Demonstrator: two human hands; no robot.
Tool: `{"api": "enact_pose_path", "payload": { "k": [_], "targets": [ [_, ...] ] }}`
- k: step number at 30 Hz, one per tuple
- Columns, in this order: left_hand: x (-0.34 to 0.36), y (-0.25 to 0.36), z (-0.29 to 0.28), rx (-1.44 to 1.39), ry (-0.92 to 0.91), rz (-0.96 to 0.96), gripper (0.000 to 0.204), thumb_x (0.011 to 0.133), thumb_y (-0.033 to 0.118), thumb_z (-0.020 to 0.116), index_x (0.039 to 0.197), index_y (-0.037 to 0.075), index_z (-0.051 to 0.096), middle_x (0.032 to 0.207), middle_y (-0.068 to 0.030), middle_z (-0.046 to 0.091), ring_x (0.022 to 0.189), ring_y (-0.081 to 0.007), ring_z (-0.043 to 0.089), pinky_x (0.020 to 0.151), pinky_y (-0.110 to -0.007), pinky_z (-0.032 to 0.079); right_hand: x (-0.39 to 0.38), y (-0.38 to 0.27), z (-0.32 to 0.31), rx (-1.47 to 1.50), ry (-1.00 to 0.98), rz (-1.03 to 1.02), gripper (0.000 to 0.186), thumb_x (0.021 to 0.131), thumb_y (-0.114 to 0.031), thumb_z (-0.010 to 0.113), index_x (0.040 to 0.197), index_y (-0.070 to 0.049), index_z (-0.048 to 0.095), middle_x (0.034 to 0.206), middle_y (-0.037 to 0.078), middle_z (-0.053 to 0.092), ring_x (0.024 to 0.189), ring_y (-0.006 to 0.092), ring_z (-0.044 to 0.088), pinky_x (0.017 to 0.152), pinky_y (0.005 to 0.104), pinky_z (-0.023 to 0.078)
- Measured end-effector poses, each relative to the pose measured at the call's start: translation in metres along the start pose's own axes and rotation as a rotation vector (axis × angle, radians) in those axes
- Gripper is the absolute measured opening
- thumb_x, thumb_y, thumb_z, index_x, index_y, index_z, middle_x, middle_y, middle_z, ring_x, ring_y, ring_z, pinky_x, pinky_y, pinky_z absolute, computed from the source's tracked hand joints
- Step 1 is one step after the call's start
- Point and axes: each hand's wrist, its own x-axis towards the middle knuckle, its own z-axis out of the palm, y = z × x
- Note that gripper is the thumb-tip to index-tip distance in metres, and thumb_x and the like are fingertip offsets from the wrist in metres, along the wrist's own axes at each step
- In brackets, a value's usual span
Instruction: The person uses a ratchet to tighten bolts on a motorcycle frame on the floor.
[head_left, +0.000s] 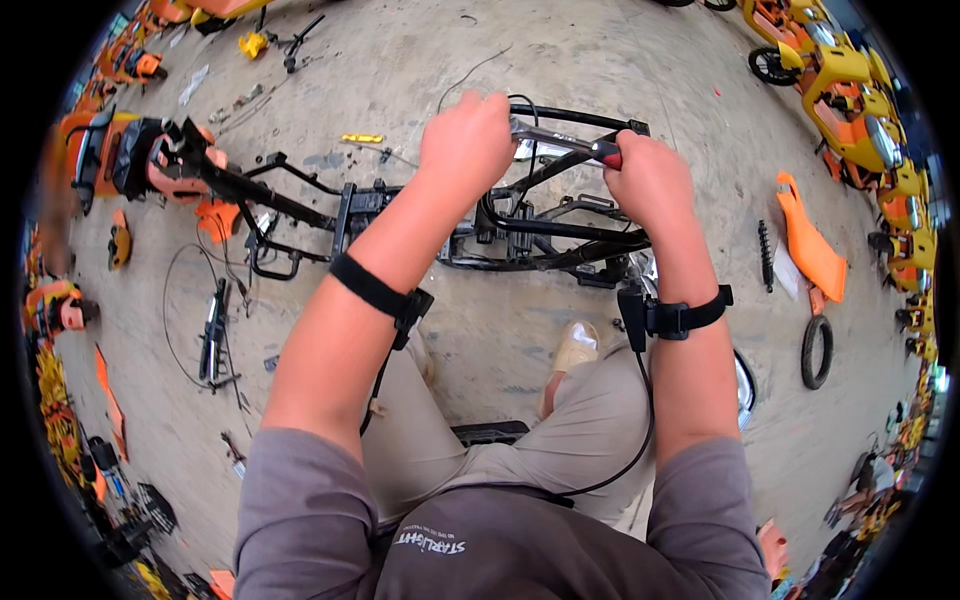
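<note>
Right hand (650,185): clenched around the red-and-black handle of a hand tool (560,138), above the right-hand section of the black tubular frame (575,231), which serves as the reference for all positions below. The tool's metal shaft extends leftward from this fist to the left hand (465,145).

Left hand: positioned at the metal end of the tool, above the far side of the frame. Its back covers most of the fingers; whether it grasps the tool or another part cannot be told.

The frame lies crosswise on the concrete floor (500,365), in front of the seated person. A black cable (535,110) loops over it between the two hands.

Surrounding parts, relative to the frame:
- Beyond its far side: a slim yellow item (362,138).
- Near side, toward the left end: a black rod-shaped part (213,335) with thin cables around it.
- Off the right end: a black coil spring (766,257), then a curved orange panel (808,240); nearer the person, a black tyre (817,352).
- Farther right: a row of yellow scooters (850,110).
</note>
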Motion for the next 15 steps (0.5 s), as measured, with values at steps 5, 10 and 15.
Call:
{"api": "enact_pose_path", "payload": {
  "k": [5,10,15],
  "targets": [
    [0.006,-0.012,0.004,-0.036,0.049,0.039,0.023,0.077,0.016,0.072,0.093,0.005,0.061,0.093,-0.0172,0.065,0.083,-0.0412,0.067,0.070,-0.051,0.055,0.000,-0.011,-0.006,-0.017,0.085,-0.009,0.019,0.081,-0.023,0.069,0.087,-0.005,0.064,0.082,0.016,0.069,0.080,0.0364,0.067,0.073,0.0488,0.053],
    [0.004,-0.015,0.004,-0.013,0.090,0.039,0.014,0.079,0.011,0.065,0.091,0.005,0.065,0.094,-0.0178,0.066,0.085,-0.0383,0.070,0.072,-0.047,0.057,0.000,-0.016,-0.007,0.006,0.093,-0.015,0.019,0.081,-0.022,0.069,0.087,-0.006,0.064,0.083,0.016,0.068,0.083,0.0369,0.065,0.076,0.0498,0.050],
    [0.006,-0.018,0.011,-0.065,0.144,0.074,0.016,0.075,0.012,0.067,0.090,0.007,0.065,0.090,-0.0137,0.066,0.081,-0.0344,0.070,0.069,-0.045,0.057,0.003,-0.020,-0.008,-0.005,0.056,0.043,0.018,0.080,-0.022,0.070,0.085,-0.006,0.064,0.082,0.015,0.067,0.084,0.0369,0.064,0.078,0.0488,0.047]
  ]
}}
